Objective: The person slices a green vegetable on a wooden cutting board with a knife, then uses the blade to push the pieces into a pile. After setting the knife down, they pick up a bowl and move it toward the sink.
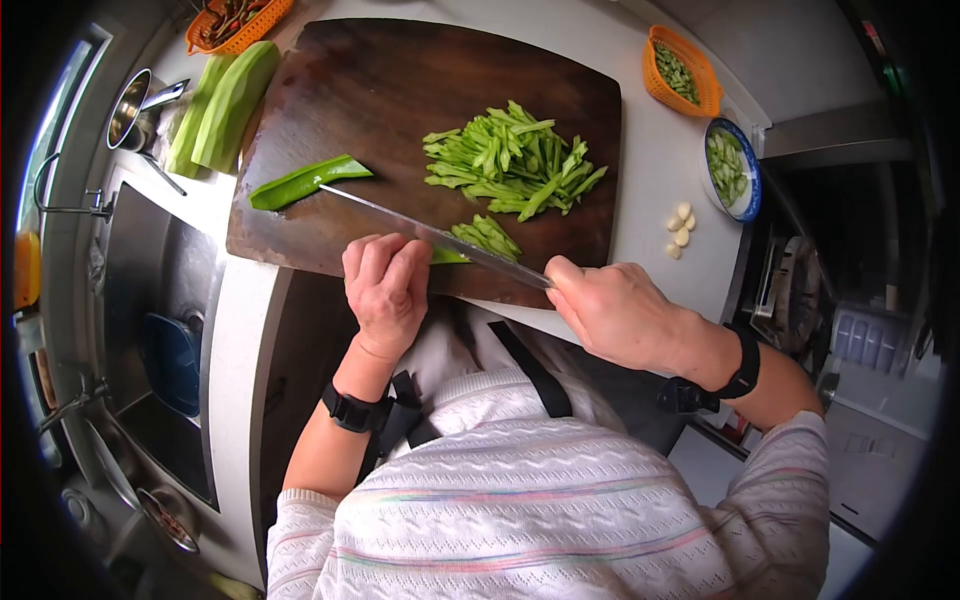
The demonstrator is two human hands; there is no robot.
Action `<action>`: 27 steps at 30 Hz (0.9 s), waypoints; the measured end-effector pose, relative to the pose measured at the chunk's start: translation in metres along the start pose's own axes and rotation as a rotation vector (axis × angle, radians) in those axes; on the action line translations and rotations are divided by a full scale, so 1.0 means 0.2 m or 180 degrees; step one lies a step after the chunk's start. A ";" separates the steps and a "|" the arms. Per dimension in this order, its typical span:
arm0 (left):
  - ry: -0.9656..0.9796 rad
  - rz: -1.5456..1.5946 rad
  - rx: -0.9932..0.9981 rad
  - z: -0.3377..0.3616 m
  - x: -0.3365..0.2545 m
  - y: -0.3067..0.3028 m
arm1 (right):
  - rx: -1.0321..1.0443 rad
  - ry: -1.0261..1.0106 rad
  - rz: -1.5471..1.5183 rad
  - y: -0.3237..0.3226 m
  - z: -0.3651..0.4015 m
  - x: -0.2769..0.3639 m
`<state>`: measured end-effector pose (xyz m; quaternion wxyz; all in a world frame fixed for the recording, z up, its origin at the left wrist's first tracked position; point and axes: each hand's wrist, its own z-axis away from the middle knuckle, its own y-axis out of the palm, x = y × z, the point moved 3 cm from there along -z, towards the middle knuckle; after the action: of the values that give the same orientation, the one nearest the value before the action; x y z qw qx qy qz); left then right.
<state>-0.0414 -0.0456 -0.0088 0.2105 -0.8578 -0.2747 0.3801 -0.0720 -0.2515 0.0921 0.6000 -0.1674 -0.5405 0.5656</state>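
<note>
My right hand [625, 315] grips the handle end of a long kitchen knife [375, 209], its blade slanting up and left over the wooden cutting board [370, 85]. My left hand [385, 290] is closed at the board's near edge, curled fingertips beside the blade, pressing on a green pepper piece [448, 257] that they mostly hide. Just past the blade lies a small batch of cut green pepper strips [487, 236]. A larger heap of strips [515, 165] sits farther right. At the board's left rests an uncut green pepper piece [305, 183], behind the knife tip.
Peeled pale-green gourds [236, 105] lie left of the board, near a metal pot [128, 112] and the sink [150, 260]. On the right are garlic cloves [681, 232], a blue-rimmed bowl [751, 195] and an orange basket [707, 90]. Another orange basket [245, 35] stands upper left.
</note>
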 end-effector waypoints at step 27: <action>-0.0002 -0.0033 0.0001 0.00 -0.01 -0.01 | -0.0529 -0.0364 0.0069 0.10 -0.15 -0.01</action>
<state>-0.0437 -0.0445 -0.0072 0.2125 -0.8562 -0.2792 0.3793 -0.0571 -0.2356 0.0641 0.5461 -0.1899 -0.6171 0.5339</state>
